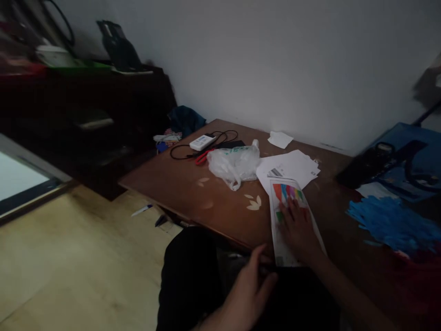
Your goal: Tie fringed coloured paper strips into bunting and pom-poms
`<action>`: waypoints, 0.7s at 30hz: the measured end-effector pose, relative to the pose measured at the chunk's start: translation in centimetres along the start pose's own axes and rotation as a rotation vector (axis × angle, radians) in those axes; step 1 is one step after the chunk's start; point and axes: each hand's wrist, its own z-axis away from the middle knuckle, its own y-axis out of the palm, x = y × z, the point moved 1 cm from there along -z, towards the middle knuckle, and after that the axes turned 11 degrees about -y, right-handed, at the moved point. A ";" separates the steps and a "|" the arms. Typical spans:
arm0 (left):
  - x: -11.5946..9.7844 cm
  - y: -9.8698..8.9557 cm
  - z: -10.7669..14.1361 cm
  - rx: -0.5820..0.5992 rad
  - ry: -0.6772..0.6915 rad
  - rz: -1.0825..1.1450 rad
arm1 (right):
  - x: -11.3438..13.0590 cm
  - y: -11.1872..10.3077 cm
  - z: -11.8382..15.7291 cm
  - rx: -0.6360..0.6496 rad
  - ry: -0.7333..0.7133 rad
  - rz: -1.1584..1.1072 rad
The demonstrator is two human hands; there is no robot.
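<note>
A white sheet with a colourful picture (278, 219) lies at the table's front edge, to the right of the middle. My right hand (299, 230) rests flat on it, fingers spread over the coloured part. Just below that edge, left of the sheet, is my left hand (248, 287). Its visible fingers are apart, and I see nothing held in them. Several loose white papers (292, 165) are spread behind the sheet, one bearing a dark printed block. Beside them sits a crumpled clear plastic bag (232, 163).
On the brown table (179, 188) are a white device (202, 142) with a black cable, a red-handled item (203, 157) and a small paper (280, 139). At right stand a black bottle (367, 163), a blue bag (406, 142) and a blue pile (396, 220). A pen (141, 210) lies on the floor.
</note>
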 end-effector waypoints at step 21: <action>5.1 2.3 0.7 -0.010 0.098 0.256 | 4.7 -3.9 11.2 -0.050 0.890 -0.500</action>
